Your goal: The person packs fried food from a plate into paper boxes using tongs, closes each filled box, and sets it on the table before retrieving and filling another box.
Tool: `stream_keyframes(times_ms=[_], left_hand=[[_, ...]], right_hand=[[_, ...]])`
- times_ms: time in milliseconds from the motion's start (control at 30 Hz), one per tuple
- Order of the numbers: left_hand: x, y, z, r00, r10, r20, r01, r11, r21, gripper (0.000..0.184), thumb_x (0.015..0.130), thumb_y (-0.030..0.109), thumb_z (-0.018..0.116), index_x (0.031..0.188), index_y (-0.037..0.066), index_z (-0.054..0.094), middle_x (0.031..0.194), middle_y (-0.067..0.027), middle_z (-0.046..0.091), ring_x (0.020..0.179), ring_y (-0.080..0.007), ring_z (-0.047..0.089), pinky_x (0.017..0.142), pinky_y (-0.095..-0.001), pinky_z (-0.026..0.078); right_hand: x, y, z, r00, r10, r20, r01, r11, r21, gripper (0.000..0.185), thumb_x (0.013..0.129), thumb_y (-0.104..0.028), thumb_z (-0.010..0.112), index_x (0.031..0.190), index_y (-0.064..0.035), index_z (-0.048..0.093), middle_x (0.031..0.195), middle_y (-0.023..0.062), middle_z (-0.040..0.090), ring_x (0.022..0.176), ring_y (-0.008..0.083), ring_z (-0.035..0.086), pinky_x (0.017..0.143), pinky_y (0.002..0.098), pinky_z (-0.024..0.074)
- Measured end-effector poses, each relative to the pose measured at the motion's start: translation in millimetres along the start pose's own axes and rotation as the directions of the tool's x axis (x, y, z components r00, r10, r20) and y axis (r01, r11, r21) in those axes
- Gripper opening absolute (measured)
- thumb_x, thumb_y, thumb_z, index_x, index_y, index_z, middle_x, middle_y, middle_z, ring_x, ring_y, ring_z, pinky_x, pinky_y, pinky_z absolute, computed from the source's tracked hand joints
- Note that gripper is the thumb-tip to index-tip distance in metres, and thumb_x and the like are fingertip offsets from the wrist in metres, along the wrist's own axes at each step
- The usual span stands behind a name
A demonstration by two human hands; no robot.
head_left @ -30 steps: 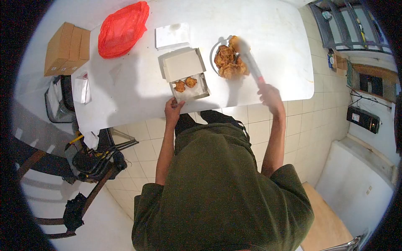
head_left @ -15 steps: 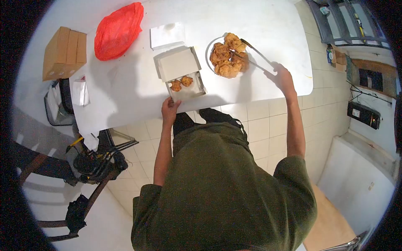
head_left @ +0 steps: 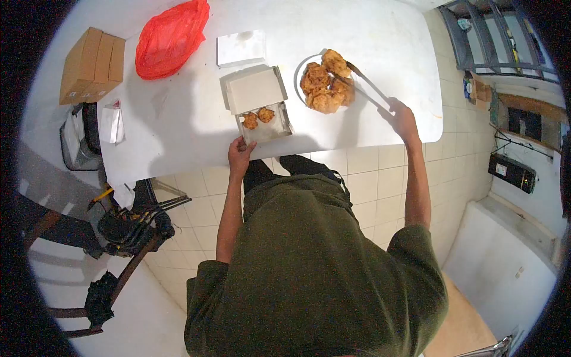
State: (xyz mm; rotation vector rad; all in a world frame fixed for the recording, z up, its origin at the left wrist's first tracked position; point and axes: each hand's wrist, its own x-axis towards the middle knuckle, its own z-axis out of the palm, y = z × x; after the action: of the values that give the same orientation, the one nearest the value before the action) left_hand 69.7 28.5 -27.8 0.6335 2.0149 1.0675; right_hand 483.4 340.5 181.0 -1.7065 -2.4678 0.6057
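Observation:
My right hand [head_left: 402, 119] is closed around the handle end of a pair of tongs [head_left: 370, 85]. The tongs' dark tips are spread at the right side of a heap of golden fried chicken [head_left: 325, 98], touching or very near the upper pieces; whether they pinch one I cannot tell. Several pieces lie in the heap on a round plate [head_left: 299, 69], whose rim shows at the left. At the table's front edge, my left hand [head_left: 239, 156] grips the front left corner of an open cardboard food box [head_left: 275, 132]. Two small browned chicken pieces [head_left: 258, 118] sit inside it, its lid folded back.
Behind the open box lies a flat white box [head_left: 240, 49]. A red plastic bag [head_left: 171, 40] is at the back left of the white table [head_left: 196, 128]. Brown cartons [head_left: 94, 65] and a white packet [head_left: 112, 124] stand at the left. A cluttered chair [head_left: 134, 223] is below left.
The tongs' tips have opened slightly wider at the chicken heap. My left hand still holds the box corner. The whole view has shifted slightly.

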Motion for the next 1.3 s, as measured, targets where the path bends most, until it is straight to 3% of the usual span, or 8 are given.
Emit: stream_keyframes(times_ms=[133, 200, 300, 567, 767, 933, 1133, 1300], left_hand=[[-2, 4, 0, 1.000, -0.011, 0.010, 0.011, 0.997, -0.081, 0.057, 0.081, 0.029, 0.083, 0.123, -0.002, 0.061, 0.102, -0.0098, 0.067, 0.088, -0.0172, 0.062, 0.081, -0.0324, 0.053], [-6, 16, -4, 1.000, -0.010, -0.011, 0.010, 0.999, 0.035, 0.055, 0.081, 0.028, 0.083, 0.122, -0.002, 0.062, 0.102, -0.0095, 0.067, 0.087, -0.0169, 0.062, 0.080, -0.0320, 0.053], [-6, 21, -3, 1.000, 0.009, -0.006, -0.009, 0.998, 0.057, 0.053, 0.081, 0.027, 0.083, 0.120, -0.001, 0.063, 0.102, -0.0094, 0.067, 0.087, -0.0165, 0.062, 0.079, -0.0318, 0.053], [-5, 15, -5, 1.000, 0.017, 0.005, -0.017, 1.000, 0.001, 0.053, 0.081, 0.027, 0.083, 0.121, -0.001, 0.062, 0.107, -0.0103, 0.067, 0.090, -0.0170, 0.063, 0.080, -0.0322, 0.052], [0, -3, -1, 1.000, 0.016, -0.001, -0.016, 0.999, -0.036, 0.056, 0.080, 0.027, 0.083, 0.123, -0.001, 0.061, 0.107, -0.0102, 0.067, 0.092, -0.0180, 0.063, 0.081, -0.0330, 0.052], [-13, 42, -7, 0.999, -0.039, 0.012, 0.039, 0.997, 0.067, 0.056, 0.080, 0.028, 0.084, 0.122, -0.002, 0.062, 0.111, -0.0122, 0.066, 0.095, -0.0196, 0.063, 0.083, -0.0338, 0.052], [-3, 4, 0, 0.998, 0.048, -0.050, -0.046, 0.998, 0.045, 0.056, 0.078, 0.033, 0.085, 0.120, 0.001, 0.065, 0.107, -0.0136, 0.064, 0.094, -0.0223, 0.063, 0.083, -0.0349, 0.052], [-14, 24, -3, 0.993, 0.093, -0.067, -0.084, 0.989, 0.122, 0.056, 0.077, 0.030, 0.085, 0.122, 0.002, 0.064, 0.106, -0.0117, 0.064, 0.091, -0.0215, 0.063, 0.084, -0.0349, 0.052]], right_hand=[[-10, -3, 1, 0.993, 0.117, 0.014, -0.118, 0.989, 0.088, 0.042, 0.084, -0.033, 0.077, 0.112, -0.0041, 0.067, 0.085, 0.0153, 0.070, 0.074, 0.0270, 0.067, 0.068, 0.0381, 0.0536], [-16, -3, 0, 0.983, 0.180, 0.024, -0.181, 0.966, 0.184, 0.042, 0.084, -0.032, 0.078, 0.113, -0.0039, 0.067, 0.081, 0.0139, 0.069, 0.070, 0.0234, 0.065, 0.066, 0.0357, 0.0529], [-21, 9, 11, 0.997, 0.078, -0.027, -0.071, 0.974, 0.213, 0.044, 0.083, -0.032, 0.079, 0.114, -0.0028, 0.067, 0.078, 0.0120, 0.067, 0.068, 0.0195, 0.062, 0.064, 0.0335, 0.0515], [-23, 28, 26, 0.990, 0.114, 0.079, -0.132, 0.946, 0.297, 0.045, 0.084, -0.036, 0.078, 0.111, -0.0010, 0.068, 0.081, 0.0120, 0.069, 0.071, 0.0191, 0.063, 0.066, 0.0337, 0.0524], [-26, 11, 8, 0.926, 0.262, 0.274, -0.355, 0.851, 0.386, 0.044, 0.085, -0.037, 0.077, 0.108, 0.0000, 0.069, 0.078, 0.0063, 0.066, 0.067, 0.0118, 0.058, 0.058, 0.0286, 0.0491], [-37, 7, 4, 0.935, 0.202, 0.292, -0.335, 0.776, 0.535, 0.039, 0.087, -0.035, 0.076, 0.105, -0.0014, 0.068, 0.077, 0.0029, 0.063, 0.059, 0.0090, 0.052, 0.053, 0.0252, 0.0446], [-59, -52, -5, 0.860, 0.084, 0.504, -0.416, 0.687, 0.596, 0.032, 0.088, -0.034, 0.076, 0.101, -0.0066, 0.069, 0.074, -0.0036, 0.057, 0.057, 0.0037, 0.046, 0.048, 0.0207, 0.0356], [-40, -119, 14, 0.787, -0.161, 0.596, -0.186, 0.859, 0.477, 0.028, 0.088, -0.028, 0.076, 0.101, -0.0039, 0.069, 0.071, -0.0012, 0.058, 0.060, 0.0074, 0.050, 0.053, 0.0246, 0.0435]])
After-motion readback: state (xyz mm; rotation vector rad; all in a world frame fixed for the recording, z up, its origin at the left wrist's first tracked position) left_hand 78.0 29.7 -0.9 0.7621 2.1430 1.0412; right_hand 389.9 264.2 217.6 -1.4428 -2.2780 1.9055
